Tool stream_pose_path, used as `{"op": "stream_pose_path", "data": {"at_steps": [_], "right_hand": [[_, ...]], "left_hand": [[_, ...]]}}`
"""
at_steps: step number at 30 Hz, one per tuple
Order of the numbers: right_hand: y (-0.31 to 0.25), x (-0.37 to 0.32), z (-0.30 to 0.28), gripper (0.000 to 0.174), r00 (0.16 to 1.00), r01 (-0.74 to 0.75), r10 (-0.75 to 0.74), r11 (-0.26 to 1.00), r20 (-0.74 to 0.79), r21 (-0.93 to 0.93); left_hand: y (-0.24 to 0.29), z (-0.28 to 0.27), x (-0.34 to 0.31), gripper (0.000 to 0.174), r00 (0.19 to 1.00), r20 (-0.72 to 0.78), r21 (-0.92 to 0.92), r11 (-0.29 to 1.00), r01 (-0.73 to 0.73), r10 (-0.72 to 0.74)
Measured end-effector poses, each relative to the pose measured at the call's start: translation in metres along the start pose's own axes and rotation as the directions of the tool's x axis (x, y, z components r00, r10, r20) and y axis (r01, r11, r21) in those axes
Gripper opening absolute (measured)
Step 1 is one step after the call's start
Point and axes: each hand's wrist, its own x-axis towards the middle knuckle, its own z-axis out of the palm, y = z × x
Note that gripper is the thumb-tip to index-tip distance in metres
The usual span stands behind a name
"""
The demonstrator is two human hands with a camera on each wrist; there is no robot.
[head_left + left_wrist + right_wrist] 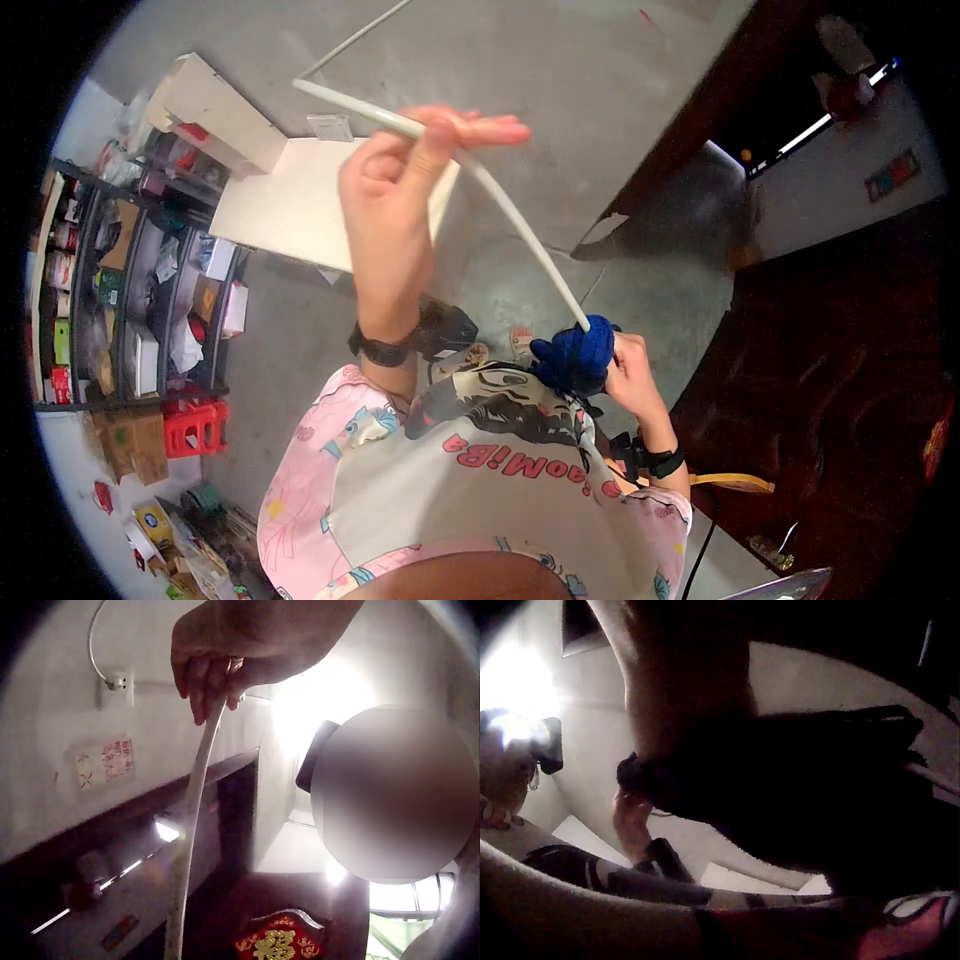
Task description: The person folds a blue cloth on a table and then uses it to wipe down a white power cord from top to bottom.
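Observation:
A long white flexible tube or cord (525, 235) slants across the head view and bends sharply at its far upper left. My left hand (395, 185), raised in front, pinches it between thumb and fingers, some fingertips pointing past it. In the left wrist view the tube (196, 780) hangs down from the hand (217, 675) in a slight curve. At chest height my right hand (630, 372) grips a bunched dark blue cloth (580, 355), and the tube's near end runs into it. The right wrist view is mostly dark, the cloth (802, 787) filling its middle.
A cream tabletop (290, 205) stands ahead on the left, by a shelf unit (150, 290) packed with boxes. A red plastic stool (195, 428) is below the shelves. Dark wooden furniture (820, 340) stands on the right. A socket with a plugged cord (118, 686) is on the wall.

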Motion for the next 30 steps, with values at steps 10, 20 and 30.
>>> {"op": "stream_pose_path", "data": {"at_steps": [10,20,30], "right_hand": [[0.036,-0.009,-0.004,0.014,0.996,-0.033,0.022,0.992,-0.088,-0.125],[0.023,0.049,-0.017,0.016,0.994,0.067,-0.068,0.998,-0.087,-0.014],[0.023,0.084,-0.004,0.017,0.971,0.238,-0.237,0.971,-0.043,0.024]], "left_hand": [[-0.011,-0.018,0.010,0.026,0.999,0.014,0.101,0.993,-0.053,0.052],[-0.051,0.034,-0.043,0.036,0.820,0.403,-0.161,0.850,0.501,-0.407],[-0.050,0.037,-0.030,0.033,0.885,0.193,-0.674,0.598,0.434,-0.424]]}}
